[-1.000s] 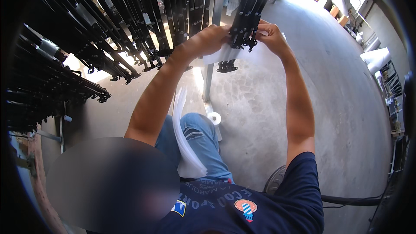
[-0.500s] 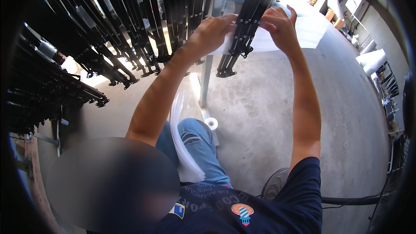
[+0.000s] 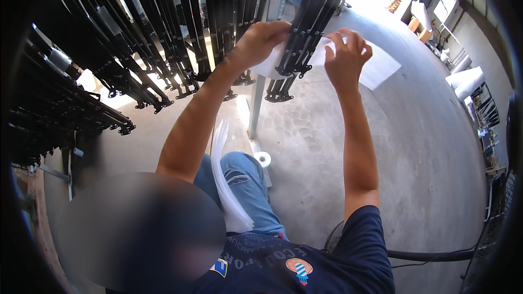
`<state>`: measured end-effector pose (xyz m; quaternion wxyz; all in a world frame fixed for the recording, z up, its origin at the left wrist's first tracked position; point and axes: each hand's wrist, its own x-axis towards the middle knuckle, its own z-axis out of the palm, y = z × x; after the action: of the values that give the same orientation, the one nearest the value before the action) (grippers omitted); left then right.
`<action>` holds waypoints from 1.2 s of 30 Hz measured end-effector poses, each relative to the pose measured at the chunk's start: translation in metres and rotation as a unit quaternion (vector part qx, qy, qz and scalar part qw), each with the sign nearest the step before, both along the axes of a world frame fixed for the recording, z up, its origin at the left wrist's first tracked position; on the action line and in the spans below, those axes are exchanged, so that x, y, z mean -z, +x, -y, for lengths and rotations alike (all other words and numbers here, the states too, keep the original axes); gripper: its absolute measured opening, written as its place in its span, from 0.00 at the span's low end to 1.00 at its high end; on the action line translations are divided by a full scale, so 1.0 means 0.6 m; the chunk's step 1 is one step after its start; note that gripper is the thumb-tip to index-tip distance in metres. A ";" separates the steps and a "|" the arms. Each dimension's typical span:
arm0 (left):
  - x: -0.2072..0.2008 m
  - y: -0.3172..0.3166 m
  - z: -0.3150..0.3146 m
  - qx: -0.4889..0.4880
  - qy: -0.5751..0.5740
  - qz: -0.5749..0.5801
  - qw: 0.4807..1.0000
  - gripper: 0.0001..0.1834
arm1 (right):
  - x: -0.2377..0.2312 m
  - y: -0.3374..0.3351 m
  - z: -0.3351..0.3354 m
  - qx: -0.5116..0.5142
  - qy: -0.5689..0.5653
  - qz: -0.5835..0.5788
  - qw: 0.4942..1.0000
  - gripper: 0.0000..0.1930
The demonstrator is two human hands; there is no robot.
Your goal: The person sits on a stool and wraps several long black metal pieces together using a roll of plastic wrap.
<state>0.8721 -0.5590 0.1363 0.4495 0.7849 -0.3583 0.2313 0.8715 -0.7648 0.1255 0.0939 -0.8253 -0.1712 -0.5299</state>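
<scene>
A bundle of black metal bars (image 3: 311,19) with riveted joints hangs in front of me. A thin white foam sheet (image 3: 379,66) passes behind it and sticks out on both sides. My left hand (image 3: 263,42) is closed at the bundle's left side, gripping the sheet; its fingertips are partly hidden by the bars. To the right of the bars, my right hand (image 3: 348,57) has its fingers bent and closed on the sheet, whose free end extends beyond the hand. A sheaf of white foam strips (image 3: 224,185) lies across my thigh.
Many more black bar bundles (image 3: 141,38) hang in rows at the left. A metal post (image 3: 257,103) stands below the bundle, with a white tape roll (image 3: 263,159) by its base. White rolls (image 3: 467,80) stand along the right wall. A black hose (image 3: 430,254) runs at lower right.
My right hand has moved slightly left and down with the sheet. The sheet's free end is lower and narrower in view. My left hand has shifted slightly beside the bundle.
</scene>
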 end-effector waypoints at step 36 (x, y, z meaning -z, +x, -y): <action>-0.052 -0.064 0.062 -0.339 0.141 0.331 0.869 0.49 | -0.080 0.043 0.012 -0.567 0.322 -0.486 0.582 0.13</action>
<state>0.8339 -0.5963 0.1676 0.0832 0.7902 -0.2268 0.5632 0.8975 -0.7720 0.1733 0.7039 -0.6105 -0.3514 0.0914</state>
